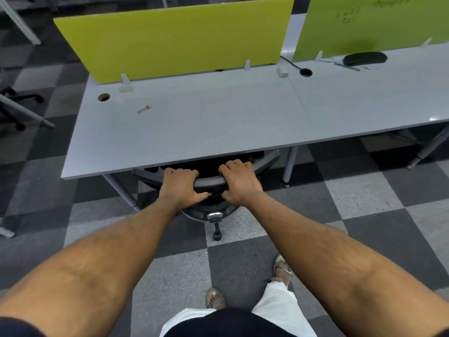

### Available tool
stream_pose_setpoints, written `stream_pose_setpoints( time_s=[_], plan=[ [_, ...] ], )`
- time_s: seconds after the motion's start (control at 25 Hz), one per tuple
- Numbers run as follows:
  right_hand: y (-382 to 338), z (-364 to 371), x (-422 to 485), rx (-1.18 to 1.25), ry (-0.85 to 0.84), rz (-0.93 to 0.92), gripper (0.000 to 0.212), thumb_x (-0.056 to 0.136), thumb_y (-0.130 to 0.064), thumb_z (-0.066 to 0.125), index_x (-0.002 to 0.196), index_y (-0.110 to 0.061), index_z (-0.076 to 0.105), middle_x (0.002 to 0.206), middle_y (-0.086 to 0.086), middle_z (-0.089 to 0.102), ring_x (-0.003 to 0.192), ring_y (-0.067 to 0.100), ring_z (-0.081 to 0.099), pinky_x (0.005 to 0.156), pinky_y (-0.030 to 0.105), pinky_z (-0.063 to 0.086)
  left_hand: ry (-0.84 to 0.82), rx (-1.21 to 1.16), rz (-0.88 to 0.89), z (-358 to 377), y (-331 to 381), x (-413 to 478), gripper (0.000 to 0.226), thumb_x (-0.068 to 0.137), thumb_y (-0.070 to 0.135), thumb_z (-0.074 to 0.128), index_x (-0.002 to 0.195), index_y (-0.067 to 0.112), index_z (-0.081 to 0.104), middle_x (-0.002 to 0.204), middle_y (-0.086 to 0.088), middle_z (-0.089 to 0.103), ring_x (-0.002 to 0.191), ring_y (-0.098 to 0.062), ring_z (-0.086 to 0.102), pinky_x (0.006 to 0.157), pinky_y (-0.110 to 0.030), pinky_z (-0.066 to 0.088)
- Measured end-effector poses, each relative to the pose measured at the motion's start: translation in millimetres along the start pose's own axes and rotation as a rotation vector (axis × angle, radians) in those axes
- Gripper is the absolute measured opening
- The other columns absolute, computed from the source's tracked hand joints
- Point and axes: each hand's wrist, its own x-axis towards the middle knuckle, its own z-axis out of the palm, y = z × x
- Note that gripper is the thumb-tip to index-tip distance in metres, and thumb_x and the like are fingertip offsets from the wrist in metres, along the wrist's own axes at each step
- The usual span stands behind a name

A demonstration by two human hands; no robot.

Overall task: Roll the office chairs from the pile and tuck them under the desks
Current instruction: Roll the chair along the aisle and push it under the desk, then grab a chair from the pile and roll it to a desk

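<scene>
A black office chair [266,161] with a grey backrest frame stands against the front edge of a pale grey desk [206,122], its seat hidden under the desktop. My left hand [181,187] grips the top rim of the backrest, fingers curled over it and thumb behind. My right hand [239,181] grips the same rim just to the right. One black caster [217,233] and the silver base hub [214,216] show below the hands on the carpet.
A yellow-green divider panel [170,37] stands along the desk's back edge, with a second one [364,25] over the adjoining desk on the right. A small tube [144,109] lies on the desktop. Another chair's base [14,105] sits at far left. Grey desk legs [290,166] flank the chair.
</scene>
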Motion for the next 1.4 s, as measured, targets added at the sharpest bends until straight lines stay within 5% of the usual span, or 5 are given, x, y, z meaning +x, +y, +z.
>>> stream_pose_setpoints(
  time_s=[0.2, 0.4, 0.56, 0.92, 1.4],
  plan=[
    [45, 2, -71, 0.127, 0.116, 0.219, 0.085, 0.073, -0.032, 0.070, 0.152, -0.021, 0.040, 0.159, 0.004, 0.036, 0.152, 0.024, 0.028, 0.116, 0.053, 0.029, 0.158, -0.107, 0.153, 2, 72, 18, 0.076, 0.081, 0.066, 0.064, 0.138, 0.016, 0.059, 0.131, -0.003, 0.066, 0.118, -0.028, 0.063, 0.107, -0.049, 0.044],
    [158, -5, -153, 0.186, 0.070, 0.625, 0.093, 0.084, -0.038, 0.072, 0.160, -0.020, 0.020, 0.168, 0.005, 0.014, 0.157, 0.024, 0.008, 0.121, 0.049, 0.025, 0.140, -0.044, 0.291, -5, 195, 54, 0.097, 0.092, 0.057, 0.063, 0.165, 0.009, 0.023, 0.171, -0.013, 0.022, 0.159, -0.029, 0.018, 0.130, -0.052, 0.014],
    [269, -18, -212, 0.167, 0.085, 0.771, 0.094, 0.085, -0.037, 0.072, 0.160, -0.019, 0.020, 0.169, 0.006, 0.015, 0.157, 0.026, 0.010, 0.121, 0.050, 0.028, 0.115, -0.012, 0.431, -15, 306, 99, 0.097, 0.094, 0.060, 0.058, 0.167, 0.011, 0.015, 0.175, -0.011, 0.006, 0.163, -0.027, -0.001, 0.131, -0.054, 0.008],
    [464, -56, -329, 0.198, 0.121, 1.054, 0.089, 0.081, -0.041, 0.077, 0.154, -0.016, 0.031, 0.165, 0.010, 0.023, 0.154, 0.030, 0.017, 0.119, 0.053, 0.030, 0.058, -0.022, 0.709, -56, 579, 185, 0.102, 0.096, 0.060, 0.057, 0.168, 0.011, 0.003, 0.175, -0.010, 0.000, 0.162, -0.027, -0.006, 0.131, -0.054, 0.003],
    [705, -79, -393, 0.231, 0.174, 1.363, 0.094, 0.083, -0.039, 0.073, 0.160, -0.017, 0.025, 0.169, 0.009, 0.018, 0.156, 0.029, 0.015, 0.121, 0.052, 0.028, -0.021, 0.085, 0.971, -55, 838, 353, 0.096, 0.100, 0.067, 0.042, 0.168, 0.012, 0.004, 0.176, -0.009, -0.002, 0.162, -0.025, -0.009, 0.131, -0.053, -0.004]
  ],
)
